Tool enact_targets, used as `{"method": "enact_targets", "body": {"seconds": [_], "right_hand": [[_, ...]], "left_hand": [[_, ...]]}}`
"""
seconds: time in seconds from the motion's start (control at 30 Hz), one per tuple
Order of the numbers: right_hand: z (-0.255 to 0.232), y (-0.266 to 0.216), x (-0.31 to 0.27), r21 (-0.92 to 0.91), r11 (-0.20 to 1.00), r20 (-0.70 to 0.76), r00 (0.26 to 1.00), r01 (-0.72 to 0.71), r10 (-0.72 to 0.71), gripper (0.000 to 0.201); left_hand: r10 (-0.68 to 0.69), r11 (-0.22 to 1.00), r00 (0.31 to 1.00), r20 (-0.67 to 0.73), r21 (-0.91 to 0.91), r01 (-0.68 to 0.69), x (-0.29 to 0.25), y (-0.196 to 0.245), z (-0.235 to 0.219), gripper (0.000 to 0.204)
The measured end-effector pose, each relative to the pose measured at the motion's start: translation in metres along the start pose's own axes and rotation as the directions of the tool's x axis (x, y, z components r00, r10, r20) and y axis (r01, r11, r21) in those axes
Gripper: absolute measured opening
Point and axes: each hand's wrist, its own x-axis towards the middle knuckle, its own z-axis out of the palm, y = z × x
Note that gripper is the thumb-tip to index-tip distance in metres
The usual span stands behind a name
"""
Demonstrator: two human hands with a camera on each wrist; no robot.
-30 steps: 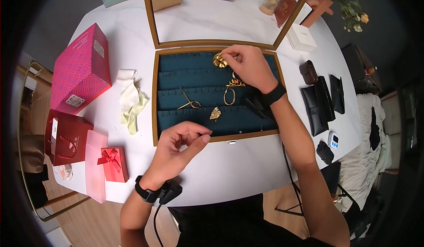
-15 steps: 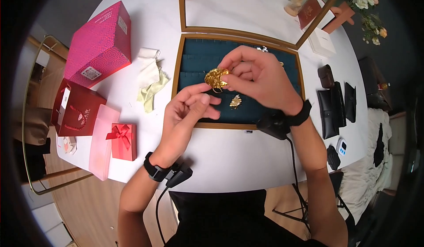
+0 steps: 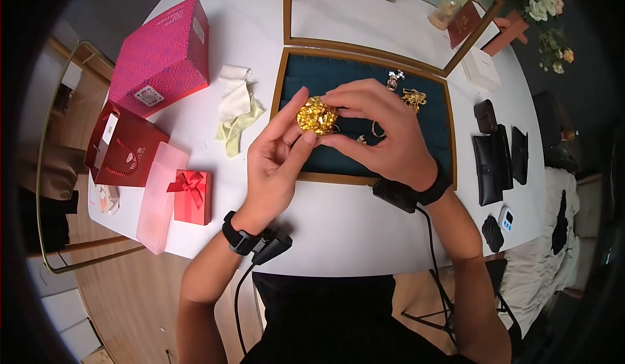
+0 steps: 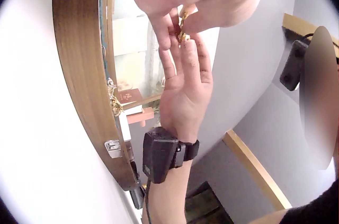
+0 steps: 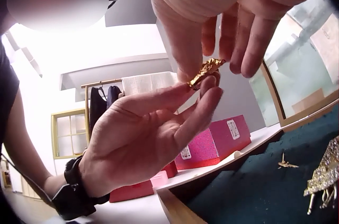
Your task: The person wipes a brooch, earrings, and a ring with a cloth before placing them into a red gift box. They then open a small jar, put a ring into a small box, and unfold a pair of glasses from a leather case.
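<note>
A round gold ornament (image 3: 317, 116) with crumpled, petal-like folds is held up over the jewellery case between both hands. My left hand (image 3: 277, 159) pinches its left and lower edge between thumb and fingers. From the other side, my right hand (image 3: 394, 136) grips its right edge with thumb and fingertips. The right wrist view shows the ornament (image 5: 206, 72) nearly edge-on, thin and shiny. Beneath the hands lies the wooden case (image 3: 338, 179), lined in dark teal. A silver piece (image 3: 394, 79) and a gold cluster (image 3: 413, 99) rest at its back right.
The case's framed glass lid (image 3: 384, 53) stands raised behind it. At left are a pink box (image 3: 159, 61), a red gift bag (image 3: 127, 146), a bow-tied red box (image 3: 193, 198) and pale cloths (image 3: 236, 107). Black pouches (image 3: 487, 168) lie at right.
My right hand has brought the gold ornament from the back of the case toward the middle front. My left hand has come up and now holds it too. The head view has shifted.
</note>
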Motion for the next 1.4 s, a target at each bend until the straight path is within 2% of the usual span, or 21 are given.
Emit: {"method": "enact_targets", "body": {"seconds": [0.07,0.13,0.27,0.37,0.47,0.77,0.83,0.9,0.97,1.0,1.1,1.17,1.4], "right_hand": [[0.002,-0.002,-0.006,-0.011,0.999,-0.010,0.999,-0.030,0.030,0.041],[0.004,-0.007,-0.014,0.050,0.987,-0.004,0.989,-0.150,0.150,0.046],[0.002,-0.015,-0.027,0.000,0.982,-0.012,0.982,-0.190,0.190,0.049],[0.004,-0.013,-0.043,0.037,0.968,-0.050,0.967,-0.249,0.251,0.052],[0.006,-0.007,-0.060,0.083,0.968,-0.099,0.964,-0.239,0.246,0.053],[0.006,-0.007,-0.074,0.078,0.965,-0.133,0.956,-0.251,0.260,0.051],[0.004,-0.010,-0.074,-0.016,0.976,-0.121,0.969,-0.217,0.214,0.051],[0.003,-0.013,-0.073,-0.026,0.980,-0.148,0.971,-0.195,0.190,0.051],[0.003,-0.013,-0.073,-0.037,0.984,-0.176,0.971,-0.173,0.164,0.052],[0.003,-0.012,-0.074,-0.045,0.985,-0.184,0.971,-0.166,0.155,0.054],[0.004,-0.010,-0.075,-0.048,0.987,-0.200,0.970,-0.152,0.140,0.055],[0.004,-0.010,-0.076,-0.041,0.988,-0.206,0.969,-0.147,0.136,0.055],[0.002,-0.014,-0.075,-0.016,0.994,-0.193,0.976,-0.104,0.098,0.060]], "left_hand": [[-0.082,0.997,0.996,0.021,0.013,0.081,0.001,-0.003,-0.002,0.051],[-0.095,0.995,0.995,0.034,0.014,0.094,0.002,-0.006,-0.004,0.049],[-0.172,0.985,0.980,0.104,-0.013,0.174,0.002,-0.008,-0.007,0.044],[-0.220,0.975,0.969,0.116,-0.002,0.222,-0.001,-0.011,-0.005,0.041],[-0.316,0.947,0.938,0.143,-0.008,0.320,-0.003,-0.010,-0.002,0.039],[-0.363,0.928,0.924,0.118,-0.043,0.370,-0.004,-0.015,0.001,0.035],[-0.359,0.930,0.922,0.147,-0.025,0.366,-0.004,-0.010,0.000,0.037],[-0.361,0.930,0.916,0.173,-0.005,0.367,-0.007,-0.010,0.000,0.038],[-0.238,0.971,0.934,0.267,0.079,0.225,-0.009,-0.012,0.000,0.045],[-0.244,0.970,0.932,0.268,0.084,0.230,-0.009,-0.012,0.001,0.045],[-0.255,0.967,0.936,0.241,0.053,0.250,-0.011,-0.011,0.003,0.053],[-0.204,0.976,0.942,0.267,-0.017,0.216,-0.011,-0.010,0.002,0.058],[-0.148,0.986,0.933,0.327,-0.024,0.165,-0.012,-0.008,0.000,0.065]]}}
